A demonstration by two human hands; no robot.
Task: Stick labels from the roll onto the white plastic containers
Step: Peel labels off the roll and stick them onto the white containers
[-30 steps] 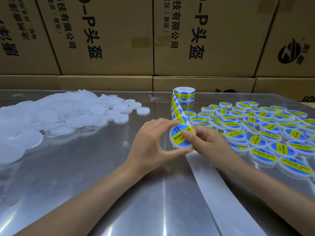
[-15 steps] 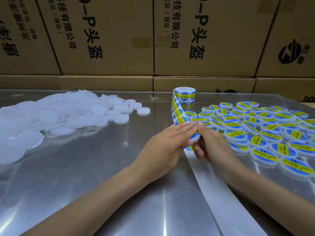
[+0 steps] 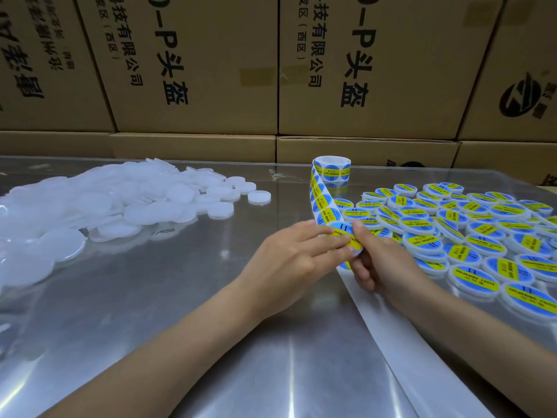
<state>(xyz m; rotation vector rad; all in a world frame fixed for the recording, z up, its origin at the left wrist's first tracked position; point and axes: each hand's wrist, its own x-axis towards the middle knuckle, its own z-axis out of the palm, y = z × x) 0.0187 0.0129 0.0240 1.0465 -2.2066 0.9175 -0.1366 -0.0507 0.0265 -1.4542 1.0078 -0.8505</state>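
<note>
A white round container [image 3: 349, 236] with a blue and yellow label on its face is held tilted above the table between both hands. My right hand [image 3: 382, 260] grips it from the right and below. My left hand [image 3: 289, 257] lies flat over it, straight fingers pressing on the label. The label roll [image 3: 331, 168] stands at the back, and its strip of labels [image 3: 321, 203] runs down to the hands. A heap of unlabelled white containers [image 3: 99, 206] lies at the left. Labelled containers [image 3: 482, 233] cover the right.
The bare white backing strip [image 3: 401, 342] trails from the hands toward the near right edge. The shiny metal table [image 3: 180, 327] reflects light. Stacked cardboard boxes [image 3: 193, 64] form a wall along the table's far edge.
The left hand went from gripping the container's rim to laying flat fingers over its label, then slid slightly left, uncovering part of the label. The right hand stays under the container.
</note>
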